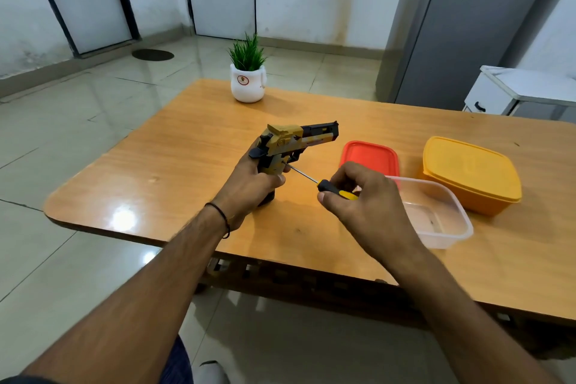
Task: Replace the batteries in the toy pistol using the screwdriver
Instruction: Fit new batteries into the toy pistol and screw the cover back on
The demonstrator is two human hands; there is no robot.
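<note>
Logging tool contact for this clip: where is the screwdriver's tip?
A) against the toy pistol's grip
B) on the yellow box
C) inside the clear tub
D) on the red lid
A: the right hand pinches the screwdriver, whose shaft runs to the grip of the toy pistol held by the left hand.

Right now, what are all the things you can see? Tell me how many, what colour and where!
toy pistol: 1, yellow and black, held over the table
screwdriver: 1, black and yellow handle, tip at the pistol's grip
red lid: 1, red, on the table behind the clear box
clear box: 1, see-through, open, near table edge
yellow box: 1, yellow, lid on, table's right side
potted plant: 1, green in white pot, table's far edge
table: 1, orange-brown wood
white cabinet: 1, white, beyond the table, right
left hand: 1, grips the pistol
right hand: 1, pinches the screwdriver handle
</note>
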